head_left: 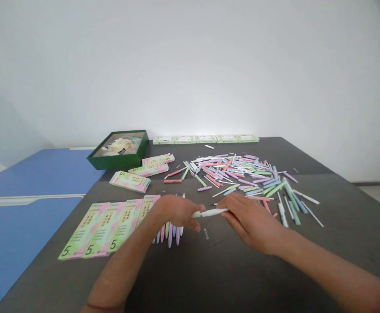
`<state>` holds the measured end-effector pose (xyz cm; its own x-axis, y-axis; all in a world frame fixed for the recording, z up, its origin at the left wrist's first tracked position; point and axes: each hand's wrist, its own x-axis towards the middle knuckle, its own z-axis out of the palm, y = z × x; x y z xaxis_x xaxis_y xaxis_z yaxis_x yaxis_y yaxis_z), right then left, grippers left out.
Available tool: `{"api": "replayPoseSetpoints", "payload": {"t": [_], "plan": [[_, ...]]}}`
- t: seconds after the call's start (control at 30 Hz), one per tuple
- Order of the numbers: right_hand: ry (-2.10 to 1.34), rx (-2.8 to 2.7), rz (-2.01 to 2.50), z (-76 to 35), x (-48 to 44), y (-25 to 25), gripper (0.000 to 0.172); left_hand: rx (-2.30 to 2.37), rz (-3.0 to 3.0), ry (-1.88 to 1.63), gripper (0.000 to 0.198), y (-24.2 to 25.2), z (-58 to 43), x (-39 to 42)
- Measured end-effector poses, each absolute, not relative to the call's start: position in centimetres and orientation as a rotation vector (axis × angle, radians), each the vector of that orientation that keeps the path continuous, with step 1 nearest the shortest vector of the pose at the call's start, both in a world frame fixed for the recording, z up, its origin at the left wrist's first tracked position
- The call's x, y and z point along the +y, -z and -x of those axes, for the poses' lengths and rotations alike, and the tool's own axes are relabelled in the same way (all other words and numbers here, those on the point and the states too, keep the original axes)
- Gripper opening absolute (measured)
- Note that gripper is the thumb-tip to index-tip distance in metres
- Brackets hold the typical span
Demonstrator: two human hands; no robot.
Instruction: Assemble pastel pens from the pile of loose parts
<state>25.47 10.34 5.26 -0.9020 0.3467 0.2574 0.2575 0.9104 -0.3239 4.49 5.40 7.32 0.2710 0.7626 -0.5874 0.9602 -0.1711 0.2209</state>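
— What sits far left on the bench?

— Flat card packs fanned side by side, with a green box behind them.

— And the left hand?

— Its grip is closed on the left end of a white pen, over a row of pens.

— How does that pen lie?

— Its long axis runs nearly level, left to right, bridging the two hands just above the bench.

— The right hand?

— Its grip pinches the pen's right end, so neither hand is nearer. The loose pile of pens lies beyond it.
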Motion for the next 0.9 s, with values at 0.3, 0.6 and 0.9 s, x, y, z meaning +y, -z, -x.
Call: {"api": "replayPoseSetpoints", "payload": {"t": [0.3, 0.6, 0.9], "plan": [[-0.395, -2.765, 0.516, -25.7, 10.1, -5.1, 0.020, 1.486, -1.986, 0.472, 0.048, -7.2, -4.3, 5.6], [-0.420, -2.688, 0.448, -25.4, 10.2, -4.3, 0.015, 1.460, -1.994, 0.456, 0.045, -7.3, -4.5, 5.6], [-0.620, -2.532, 0.612, -25.9, 10.7, -4.0, 0.018, 1.426, -1.953, 0.429, 0.043, -7.6, -4.2, 5.6]]}}
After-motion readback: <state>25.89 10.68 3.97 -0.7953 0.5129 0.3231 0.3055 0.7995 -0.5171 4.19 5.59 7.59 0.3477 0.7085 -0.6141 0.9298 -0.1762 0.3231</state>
